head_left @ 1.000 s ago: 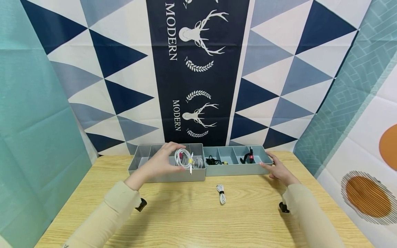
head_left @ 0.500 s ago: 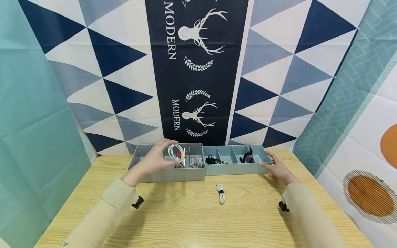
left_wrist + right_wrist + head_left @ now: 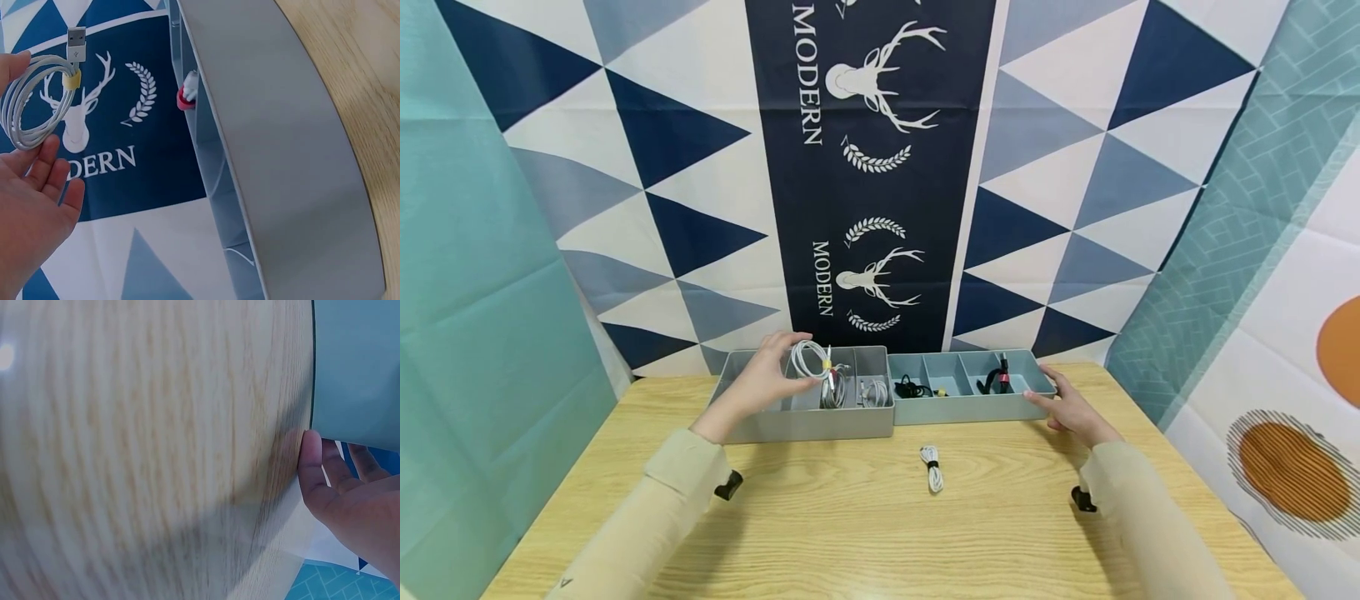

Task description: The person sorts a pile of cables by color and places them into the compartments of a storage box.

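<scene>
My left hand (image 3: 763, 379) pinches a coiled white USB cable (image 3: 37, 103) between thumb and fingers, above the grey divided box (image 3: 820, 427). A yellow tie (image 3: 72, 80) binds the coil, and its USB plug (image 3: 76, 44) points up in the left wrist view. Inside that box lie a cable with a red tie (image 3: 185, 100) and another white cable (image 3: 874, 393) in the rightmost compartment. My right hand (image 3: 1075, 412) touches the right end of the blue-grey divided box (image 3: 970, 408), its thumb at the front rim and its fingers at the end wall.
Within the blue-grey box sit a black cable (image 3: 910, 387), a small yellow-tied piece (image 3: 941, 392) and a black cable with a red tie (image 3: 996, 379). A folded white cable (image 3: 932, 468) with a black band lies on the wooden table (image 3: 880, 533). Patterned cloth (image 3: 700, 208) hangs behind the boxes.
My left hand has carried the coiled cable leftward over the grey box, uncovering the red-tied cable in it. My right hand stays at the end of the blue-grey box.
</scene>
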A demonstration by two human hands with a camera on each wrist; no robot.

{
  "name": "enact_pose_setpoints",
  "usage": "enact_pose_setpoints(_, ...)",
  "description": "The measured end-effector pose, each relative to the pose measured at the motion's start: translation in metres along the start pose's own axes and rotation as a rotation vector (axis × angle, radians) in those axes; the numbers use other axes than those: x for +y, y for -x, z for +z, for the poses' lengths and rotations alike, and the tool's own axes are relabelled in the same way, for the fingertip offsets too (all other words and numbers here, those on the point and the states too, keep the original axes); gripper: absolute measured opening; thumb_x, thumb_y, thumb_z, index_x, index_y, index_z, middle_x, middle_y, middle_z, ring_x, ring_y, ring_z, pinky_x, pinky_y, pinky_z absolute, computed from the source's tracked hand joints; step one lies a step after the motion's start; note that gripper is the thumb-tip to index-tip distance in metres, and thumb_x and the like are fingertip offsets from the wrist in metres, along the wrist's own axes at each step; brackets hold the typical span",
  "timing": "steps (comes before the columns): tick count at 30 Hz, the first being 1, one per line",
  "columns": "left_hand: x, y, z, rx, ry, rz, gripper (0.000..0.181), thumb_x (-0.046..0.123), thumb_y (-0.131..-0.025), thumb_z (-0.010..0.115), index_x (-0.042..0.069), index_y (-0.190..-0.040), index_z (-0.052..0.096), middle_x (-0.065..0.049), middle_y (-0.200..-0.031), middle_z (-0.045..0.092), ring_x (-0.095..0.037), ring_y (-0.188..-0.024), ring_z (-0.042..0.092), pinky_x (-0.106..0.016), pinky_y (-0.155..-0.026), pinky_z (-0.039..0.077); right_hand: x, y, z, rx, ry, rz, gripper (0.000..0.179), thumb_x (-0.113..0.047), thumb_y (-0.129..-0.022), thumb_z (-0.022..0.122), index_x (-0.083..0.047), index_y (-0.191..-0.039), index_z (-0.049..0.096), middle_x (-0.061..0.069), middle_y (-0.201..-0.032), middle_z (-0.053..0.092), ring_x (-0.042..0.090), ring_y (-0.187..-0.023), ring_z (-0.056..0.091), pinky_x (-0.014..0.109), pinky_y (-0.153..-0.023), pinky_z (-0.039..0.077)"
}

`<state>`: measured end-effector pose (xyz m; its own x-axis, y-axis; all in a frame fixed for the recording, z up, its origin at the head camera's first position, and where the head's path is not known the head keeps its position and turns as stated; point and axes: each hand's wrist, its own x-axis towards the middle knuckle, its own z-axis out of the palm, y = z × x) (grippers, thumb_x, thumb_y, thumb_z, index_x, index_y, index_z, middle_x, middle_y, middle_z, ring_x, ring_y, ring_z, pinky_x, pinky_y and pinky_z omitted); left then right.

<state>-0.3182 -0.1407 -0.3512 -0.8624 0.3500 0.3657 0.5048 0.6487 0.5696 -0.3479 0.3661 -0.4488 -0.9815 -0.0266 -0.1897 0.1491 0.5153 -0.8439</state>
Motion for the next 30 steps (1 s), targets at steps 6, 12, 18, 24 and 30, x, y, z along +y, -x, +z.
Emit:
enact_pose_setpoints(6,-0.008,-0.001,0.0,0.014,-0.021,-0.026,0.07,0.034,-0.07,0.073,0.015,-0.13,0.042,-0.008,-0.131,0.039,-0.028,-0.123,0.032,-0.051,-0.098,0.031,0.002,-0.002,0.0,0.0,0.004,-0.008,0.085,-0.045,-0.085,0.053,-0.03,-0.143,-0.008,0.03,-0.143,-0.001,0.036,-0.108,0.034,0.032,-0.065,0.042)
enact_pose_setpoints(12,-0.017,-0.003,0.002,0.015,-0.03,-0.052,0.071,0.033,-0.071,0.073,0.013,-0.131,0.04,-0.008,-0.131,0.039,-0.027,-0.123,0.031,-0.051,-0.098,0.03,0.002,-0.002,0.001,0.006,0.0,0.004,0.086,-0.047,-0.084,0.053,-0.03,-0.143,-0.008,0.03,-0.143,0.0,0.037,-0.11,0.031,0.032,-0.067,0.042)
enact_pose_setpoints(18,-0.026,-0.002,0.005,0.037,-0.03,-0.055,0.07,0.03,-0.071,0.073,0.01,-0.13,0.042,-0.01,-0.129,0.041,-0.028,-0.122,0.032,-0.05,-0.099,0.029,0.002,-0.002,-0.001,0.0,-0.001,-0.007,0.091,-0.052,-0.081,0.055,-0.029,-0.143,-0.007,0.03,-0.143,0.003,0.031,-0.091,0.041,0.03,-0.058,0.04)
enact_pose_setpoints(24,-0.035,-0.002,0.007,0.045,-0.025,-0.083,0.068,0.031,-0.072,0.073,0.01,-0.129,0.043,-0.01,-0.128,0.042,-0.028,-0.122,0.032,-0.05,-0.098,0.03,0.002,-0.001,-0.001,-0.008,-0.007,-0.012,0.09,-0.05,-0.082,0.055,-0.029,-0.143,-0.007,0.029,-0.142,0.004,0.029,-0.089,0.042,0.03,-0.057,0.04)
enact_pose_setpoints(30,-0.045,-0.003,0.012,0.04,-0.028,-0.112,0.068,0.032,-0.072,0.073,0.01,-0.129,0.043,-0.011,-0.13,0.041,-0.028,-0.123,0.031,-0.051,-0.098,0.029,0.0,0.0,0.0,-0.002,0.024,0.0,0.092,-0.053,-0.08,0.055,-0.028,-0.143,-0.008,0.029,-0.143,0.004,0.033,-0.104,0.037,0.031,-0.063,0.042)
